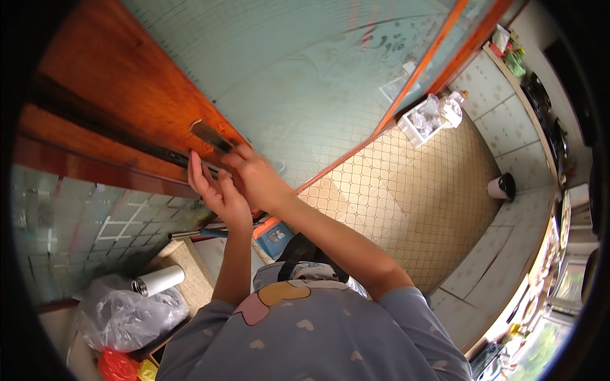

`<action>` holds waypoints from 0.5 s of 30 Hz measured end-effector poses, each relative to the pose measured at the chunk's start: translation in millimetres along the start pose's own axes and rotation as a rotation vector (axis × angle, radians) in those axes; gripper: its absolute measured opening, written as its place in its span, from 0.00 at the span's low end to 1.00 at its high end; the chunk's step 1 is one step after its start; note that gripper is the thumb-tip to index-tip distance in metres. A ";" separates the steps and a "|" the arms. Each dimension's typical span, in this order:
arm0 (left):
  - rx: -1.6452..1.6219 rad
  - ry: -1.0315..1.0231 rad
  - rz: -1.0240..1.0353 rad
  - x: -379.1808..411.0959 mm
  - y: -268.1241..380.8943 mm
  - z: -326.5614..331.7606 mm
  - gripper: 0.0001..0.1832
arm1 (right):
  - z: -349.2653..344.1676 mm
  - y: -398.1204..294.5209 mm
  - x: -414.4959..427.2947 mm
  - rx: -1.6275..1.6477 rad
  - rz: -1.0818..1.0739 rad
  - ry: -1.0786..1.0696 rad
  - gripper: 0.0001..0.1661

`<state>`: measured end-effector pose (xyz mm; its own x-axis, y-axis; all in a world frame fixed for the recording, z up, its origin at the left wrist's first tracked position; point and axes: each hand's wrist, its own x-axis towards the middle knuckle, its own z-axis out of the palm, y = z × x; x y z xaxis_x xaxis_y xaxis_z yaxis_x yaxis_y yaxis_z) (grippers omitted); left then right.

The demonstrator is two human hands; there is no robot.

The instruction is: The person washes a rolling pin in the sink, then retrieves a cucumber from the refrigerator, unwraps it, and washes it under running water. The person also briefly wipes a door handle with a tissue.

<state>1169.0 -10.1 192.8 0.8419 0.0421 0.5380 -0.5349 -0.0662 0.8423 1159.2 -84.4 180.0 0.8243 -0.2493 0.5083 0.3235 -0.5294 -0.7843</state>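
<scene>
Before me stands a sliding door with a wooden frame (143,81) and a frosted glass pane (286,71). A recessed metal pull handle (209,135) is set in the wood. My right hand (257,178) is at the lower end of this handle, its fingers bent over the wood; whether they grip anything is hidden. My left hand (217,193) is beside it, palm turned up, its fingertips at the dark gap along the door's edge. The two hands are close together and partly overlap.
Left and below, a white bottle (159,280) and a clear plastic bag (128,314) rest by a ledge. A blue bin with an orange rim (274,238) stands near my body. Beyond the door are a white basket of plastic bags (417,138), a waste bin (500,186) and kitchen cabinets (519,124).
</scene>
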 end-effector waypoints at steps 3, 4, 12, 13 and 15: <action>0.060 0.063 0.117 11.0 10.3 5.0 0.28 | 9.3 -4.4 20.3 -0.056 -0.055 0.061 0.12; 0.055 0.059 0.127 16.4 5.2 6.0 0.28 | 10.9 -5.9 25.8 -0.065 -0.035 0.061 0.11; 0.056 0.104 0.122 23.0 11.3 9.1 0.27 | 22.5 -2.1 34.7 -0.068 0.010 0.071 0.08; 0.028 0.110 0.128 23.0 10.4 10.0 0.27 | 22.5 -1.4 35.3 -0.060 0.010 0.084 0.08; 0.035 0.104 0.091 22.3 11.0 10.4 0.27 | 21.0 -0.3 35.8 -0.066 -0.006 0.086 0.08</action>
<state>1182.7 -20.3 213.7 0.7772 0.1375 0.6141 -0.6042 -0.1094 0.7893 1198.3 -76.1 190.9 0.7787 -0.3127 0.5439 0.2951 -0.5825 -0.7574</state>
